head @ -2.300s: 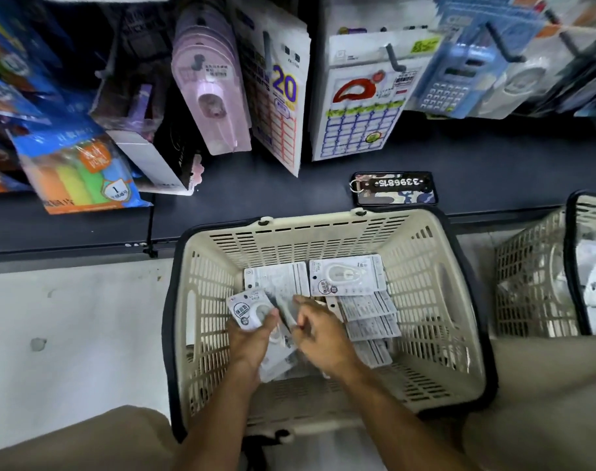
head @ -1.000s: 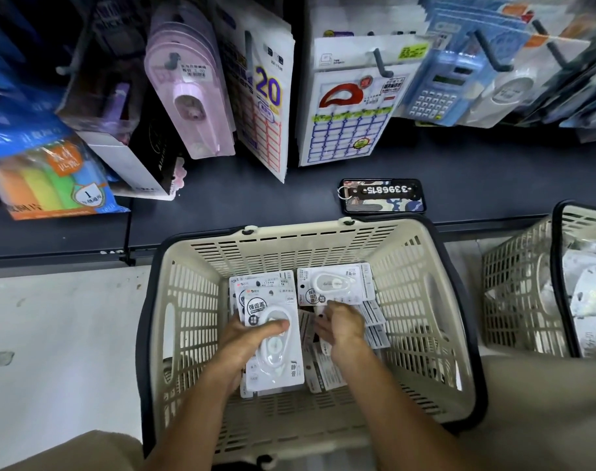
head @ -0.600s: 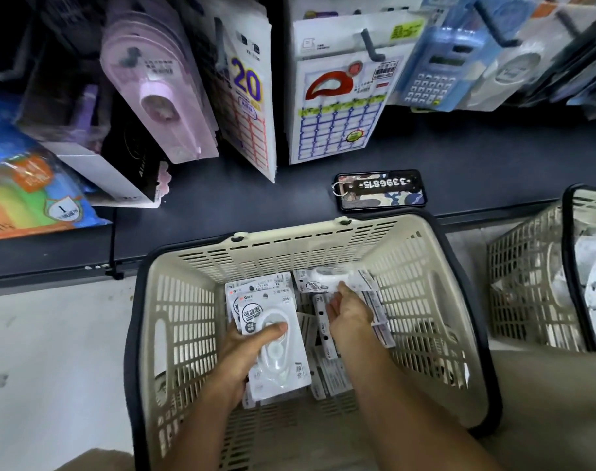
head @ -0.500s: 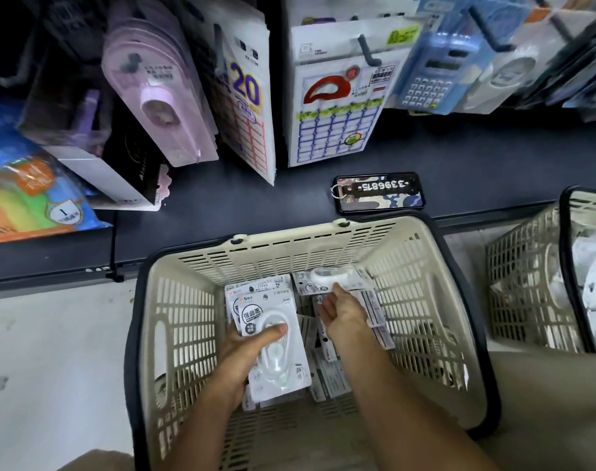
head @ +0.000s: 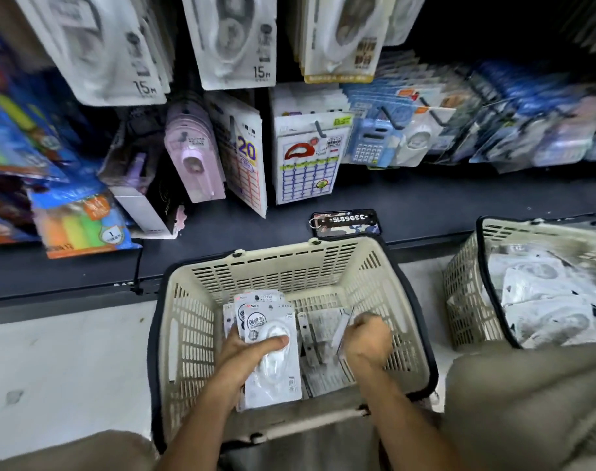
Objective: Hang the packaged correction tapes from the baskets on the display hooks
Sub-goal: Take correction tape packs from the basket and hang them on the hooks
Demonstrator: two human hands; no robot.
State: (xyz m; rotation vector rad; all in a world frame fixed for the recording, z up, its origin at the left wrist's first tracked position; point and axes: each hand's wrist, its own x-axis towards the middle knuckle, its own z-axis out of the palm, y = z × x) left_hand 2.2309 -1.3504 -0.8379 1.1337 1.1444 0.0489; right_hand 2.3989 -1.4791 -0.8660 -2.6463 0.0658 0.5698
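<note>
Inside the cream basket (head: 184, 334), the left hand (head: 245, 351) grips a fanned stack of tapes (head: 269, 348): white cards, each with a clear blister over a white oval dispenser, thumb pressed across the top one. The right hand (head: 366, 341) is curled, pinching one pack (head: 342, 326) edge-on above loose packs (head: 323, 375) lying on the basket floor.

shelf ledge: I've got a camo phone (head: 346, 223) lying flat there
left side: highlighter pack (head: 81, 223)
middle hooks: sticker sheets (head: 308, 164), blue calculator (head: 373, 144)
</note>
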